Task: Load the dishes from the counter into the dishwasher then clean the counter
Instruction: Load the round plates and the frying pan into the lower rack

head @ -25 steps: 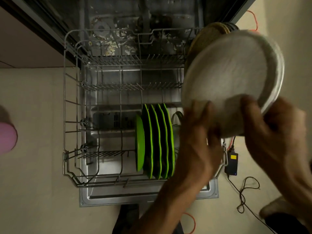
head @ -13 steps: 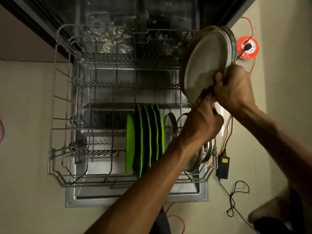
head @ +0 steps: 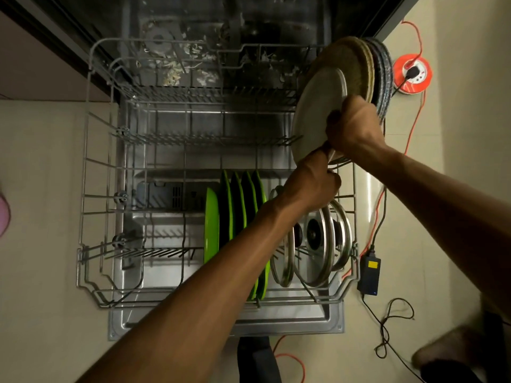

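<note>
From the head camera, looking straight down, the pulled-out dishwasher rack (head: pixel 91 189) fills the middle of the frame, its wire rim running from the upper left down to the lower centre, above the open steel door (head: pixel 226 324).

At the upper right, both hands meet on a grey plate (head: pixel 318 106) standing on edge at the rack's right side. The right hand (head: pixel 355 125) has its fingers curled round the plate's near rim. The left hand (head: pixel 311 183) is just below it, fingers curled, pinching the plate's lower edge. Right behind the plate stand a brownish plate (head: pixel 351 59) and a dark patterned plate (head: pixel 384 78), packed close against the right wire wall, overhanging the rack's rim.

Lower in the frame, a row of green plates (head: pixel 221 230) stands upright at mid-rack; the left forearm crosses over their near ends. To their right, steel-rimmed glass lids (head: pixel 323 244) lean on edge in the lower right corner of the rack.

The whole left half of the rack and the tine rows across the upper middle are open wire with nothing standing in them.

On the floor right of the rack lie a black power adapter (head: pixel 369 272) with its thin black cable, and an orange cord running up to an orange cable reel (head: pixel 413 74) at the upper right edge. A pink object (head: pixel 3 214) shows at the far left edge.
</note>
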Demonstrator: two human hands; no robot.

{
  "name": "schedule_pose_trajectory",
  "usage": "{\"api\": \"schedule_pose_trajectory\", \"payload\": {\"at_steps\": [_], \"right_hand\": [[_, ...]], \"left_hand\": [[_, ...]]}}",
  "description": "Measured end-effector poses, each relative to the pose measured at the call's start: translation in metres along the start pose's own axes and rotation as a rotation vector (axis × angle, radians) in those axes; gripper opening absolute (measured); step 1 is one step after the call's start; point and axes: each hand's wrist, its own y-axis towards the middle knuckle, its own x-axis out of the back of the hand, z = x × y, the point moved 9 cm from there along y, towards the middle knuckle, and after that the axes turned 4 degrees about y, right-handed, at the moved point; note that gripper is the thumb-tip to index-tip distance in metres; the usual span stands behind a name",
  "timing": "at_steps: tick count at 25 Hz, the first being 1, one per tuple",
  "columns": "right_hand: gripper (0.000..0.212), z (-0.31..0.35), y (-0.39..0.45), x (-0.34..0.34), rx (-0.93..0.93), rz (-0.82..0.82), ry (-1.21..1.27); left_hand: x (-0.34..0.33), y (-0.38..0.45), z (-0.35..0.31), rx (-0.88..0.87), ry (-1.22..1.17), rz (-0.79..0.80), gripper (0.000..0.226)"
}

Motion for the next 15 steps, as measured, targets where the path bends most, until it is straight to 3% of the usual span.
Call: {"api": "schedule_pose_trajectory", "payload": {"at_steps": [9, 15], "right_hand": [[0.046, 0.015, 0.014, 0.013, 0.035, -0.031, 0.028], [0.058, 0.021, -0.016, 0.019, 0.125, -0.031, 0.037]], "left_hand": [[0.007, 0.0, -0.009, -0.079, 0.02, -0.019, 0.064], [0.024, -0.024, -0.01, -0.03, -0.021, -0.105, 0.059]]}}
